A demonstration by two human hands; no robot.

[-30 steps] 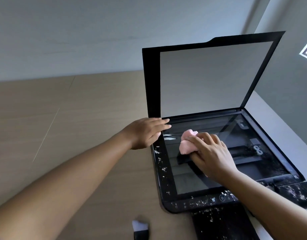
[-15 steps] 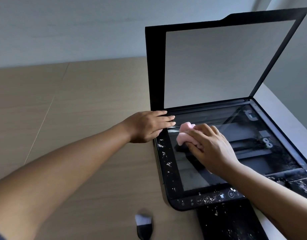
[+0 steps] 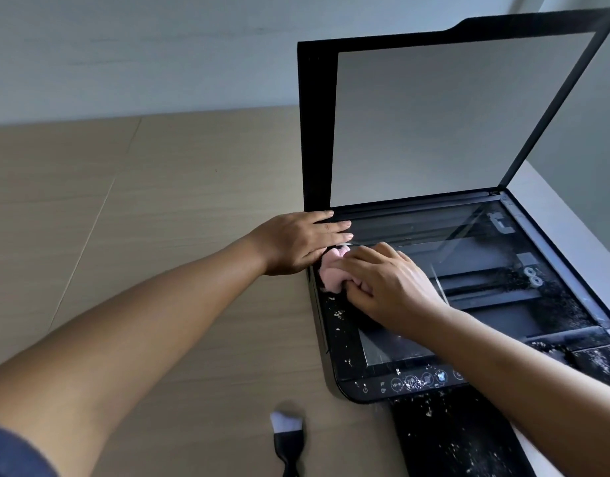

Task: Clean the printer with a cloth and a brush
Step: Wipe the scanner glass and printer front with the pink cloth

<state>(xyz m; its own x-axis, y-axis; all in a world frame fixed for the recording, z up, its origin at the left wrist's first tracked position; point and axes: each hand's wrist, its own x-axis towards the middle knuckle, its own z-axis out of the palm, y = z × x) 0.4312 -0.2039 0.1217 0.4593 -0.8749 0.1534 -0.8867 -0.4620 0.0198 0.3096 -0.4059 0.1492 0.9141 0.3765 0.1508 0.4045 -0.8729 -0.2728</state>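
A black printer (image 3: 344,352) stands on a wooden table with its scanner lid (image 3: 444,111) raised upright. White crumbs dot its left frame, control panel and front tray. My right hand (image 3: 389,284) presses a crumpled pink cloth (image 3: 332,275) onto the left edge of the scanner glass (image 3: 496,280). My left hand (image 3: 301,242) lies flat on the printer's back left corner, fingers together, touching the cloth's far side. A black brush with pale bristles (image 3: 287,438) lies on the table in front of the printer's left corner.
The wooden table (image 3: 159,235) stretches wide to the left of the printer. A pale wall runs behind it. The printer's black front tray (image 3: 448,438) juts toward me, covered with specks. A white ledge (image 3: 565,215) borders the printer's right side.
My right hand has slid the pink cloth leftward from the glass to the printer's left frame, close under my left hand. My left hand stays at the corner.
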